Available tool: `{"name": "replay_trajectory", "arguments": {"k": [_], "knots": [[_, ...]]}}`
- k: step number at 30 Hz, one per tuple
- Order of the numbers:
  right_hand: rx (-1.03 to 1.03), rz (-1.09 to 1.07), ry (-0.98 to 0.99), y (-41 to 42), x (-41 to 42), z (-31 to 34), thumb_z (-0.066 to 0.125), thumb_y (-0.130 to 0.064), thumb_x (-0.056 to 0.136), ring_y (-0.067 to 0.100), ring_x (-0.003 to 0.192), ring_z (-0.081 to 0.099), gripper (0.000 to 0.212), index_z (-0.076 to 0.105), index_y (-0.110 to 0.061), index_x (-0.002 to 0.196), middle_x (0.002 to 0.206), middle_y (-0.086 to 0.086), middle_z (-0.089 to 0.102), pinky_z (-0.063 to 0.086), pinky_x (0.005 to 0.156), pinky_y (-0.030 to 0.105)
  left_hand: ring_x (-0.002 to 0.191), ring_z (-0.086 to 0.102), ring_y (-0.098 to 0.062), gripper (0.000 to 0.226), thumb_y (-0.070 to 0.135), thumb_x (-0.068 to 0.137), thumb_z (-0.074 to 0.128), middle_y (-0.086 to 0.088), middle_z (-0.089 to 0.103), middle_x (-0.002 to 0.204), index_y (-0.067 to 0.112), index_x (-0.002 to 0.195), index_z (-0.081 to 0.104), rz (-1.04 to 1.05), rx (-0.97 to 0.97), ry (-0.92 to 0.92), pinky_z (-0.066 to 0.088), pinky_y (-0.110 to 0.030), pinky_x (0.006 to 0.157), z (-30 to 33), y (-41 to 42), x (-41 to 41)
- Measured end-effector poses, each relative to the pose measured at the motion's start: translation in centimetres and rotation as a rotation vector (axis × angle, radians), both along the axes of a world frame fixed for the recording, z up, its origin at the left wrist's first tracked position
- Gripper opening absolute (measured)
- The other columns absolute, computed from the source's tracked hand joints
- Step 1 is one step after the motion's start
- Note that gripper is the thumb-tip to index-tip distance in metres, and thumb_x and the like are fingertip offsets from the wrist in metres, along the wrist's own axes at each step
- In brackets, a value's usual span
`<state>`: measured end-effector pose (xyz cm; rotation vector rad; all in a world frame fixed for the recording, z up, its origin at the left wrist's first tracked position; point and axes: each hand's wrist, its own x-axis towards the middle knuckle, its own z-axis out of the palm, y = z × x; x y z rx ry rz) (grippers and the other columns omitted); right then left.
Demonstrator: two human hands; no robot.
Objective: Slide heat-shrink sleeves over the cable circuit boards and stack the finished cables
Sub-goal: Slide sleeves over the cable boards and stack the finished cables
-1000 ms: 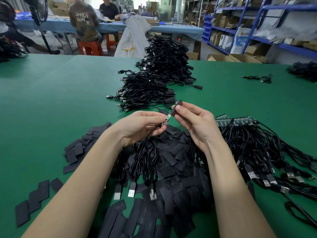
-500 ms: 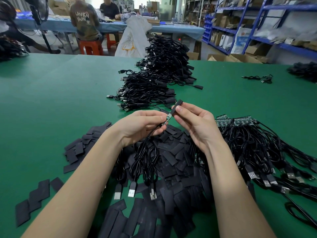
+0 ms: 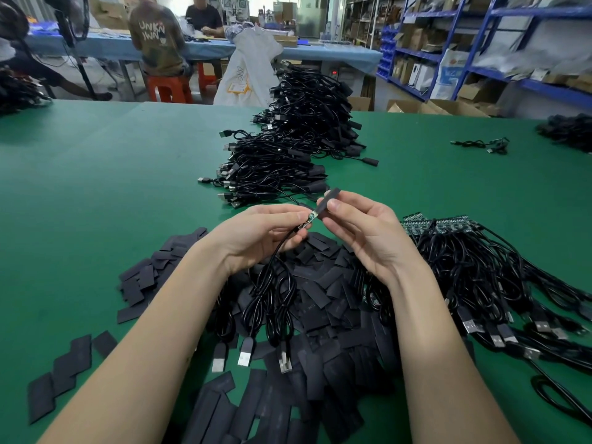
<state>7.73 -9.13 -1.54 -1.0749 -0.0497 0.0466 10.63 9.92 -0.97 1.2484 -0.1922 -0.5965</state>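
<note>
Your left hand [image 3: 256,235] pinches a black cable [image 3: 272,283] just behind its small green circuit board [image 3: 308,220], which sticks out bare above the loose sleeves [image 3: 320,299] on the green tabletop [image 3: 96,203]. Your right hand [image 3: 362,232] pinches a black heat-shrink sleeve [image 3: 326,201], tilted, its lower mouth at the board's tip. Both palms face you, wrists raised.

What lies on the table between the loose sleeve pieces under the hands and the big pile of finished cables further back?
In the head view, bare green table separates the loose sleeve pieces from the finished cable pile. Above that gap, the hands bring a sleeve to a circuit board.
</note>
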Motion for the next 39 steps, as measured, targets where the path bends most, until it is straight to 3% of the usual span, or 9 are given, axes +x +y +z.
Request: {"name": "replay_trajectory", "arguments": {"k": [7, 12, 20, 26, 33, 39], "knots": [[-0.038, 0.033, -0.052, 0.25, -0.19, 0.19, 0.075, -0.008, 0.076, 0.015, 0.090, 0.074, 0.027, 0.076, -0.009, 0.103, 0.098, 0.008, 0.078, 0.059, 0.074, 0.019, 0.063, 0.066, -0.006, 0.034, 0.012, 0.076, 0.069, -0.001, 0.071, 0.077, 0.004, 0.108, 0.071, 0.005, -0.012, 0.045, 0.054, -0.014, 0.058, 0.00, 0.04, -0.07], [-0.082, 0.028, -0.085, 0.26, -0.22, 0.34, 0.076, -0.008, 0.076, 0.016, 0.090, 0.075, 0.024, 0.078, -0.009, 0.101, 0.098, 0.009, 0.078, 0.058, 0.074, 0.018, 0.065, 0.067, -0.006, 0.032, 0.012, 0.073, 0.071, -0.002, 0.072, 0.079, 0.005, 0.105, 0.072, 0.017, -0.021, 0.066, 0.054, -0.015, 0.059, -0.07, 0.05, 0.04], [-0.056, 0.016, -0.084, 0.17, -0.15, 0.21, 0.077, -0.007, 0.073, 0.016, 0.086, 0.076, 0.022, 0.079, -0.007, 0.095, 0.096, 0.012, 0.078, 0.058, 0.072, 0.017, 0.065, 0.067, -0.006, 0.031, 0.010, 0.075, 0.070, -0.002, 0.071, 0.078, 0.004, 0.106, 0.071, 0.047, -0.024, 0.080, 0.055, -0.015, 0.059, 0.01, -0.04, -0.01], [-0.117, -0.002, -0.089, 0.04, -0.08, 0.13, 0.076, -0.002, 0.078, 0.019, 0.086, 0.077, 0.019, 0.079, -0.008, 0.096, 0.096, 0.013, 0.078, 0.058, 0.071, 0.017, 0.064, 0.067, -0.006, 0.020, 0.002, 0.092, 0.061, -0.003, 0.071, 0.078, 0.000, 0.111, 0.069, 0.074, 0.011, 0.045, 0.054, -0.014, 0.059, -0.13, -0.20, 0.07], [-0.162, -0.005, -0.087, 0.19, -0.07, -0.25, 0.077, -0.003, 0.080, 0.019, 0.086, 0.077, 0.017, 0.080, -0.011, 0.094, 0.097, 0.014, 0.078, 0.058, 0.071, 0.017, 0.065, 0.066, -0.007, 0.025, 0.002, 0.096, 0.060, -0.005, 0.069, 0.081, -0.005, 0.119, 0.066, 0.068, 0.030, 0.016, 0.053, -0.014, 0.060, -0.18, 0.00, 0.15], [-0.103, -0.001, -0.068, 0.24, -0.03, -0.35, 0.075, -0.002, 0.079, 0.018, 0.084, 0.076, 0.017, 0.079, -0.008, 0.095, 0.097, 0.014, 0.078, 0.058, 0.072, 0.017, 0.080, 0.074, -0.014, 0.017, 0.008, 0.077, 0.073, -0.009, 0.075, 0.089, 0.004, 0.094, 0.071, 0.108, -0.097, 0.023, 0.058, -0.016, 0.070, -0.42, -0.32, 0.27]]}}
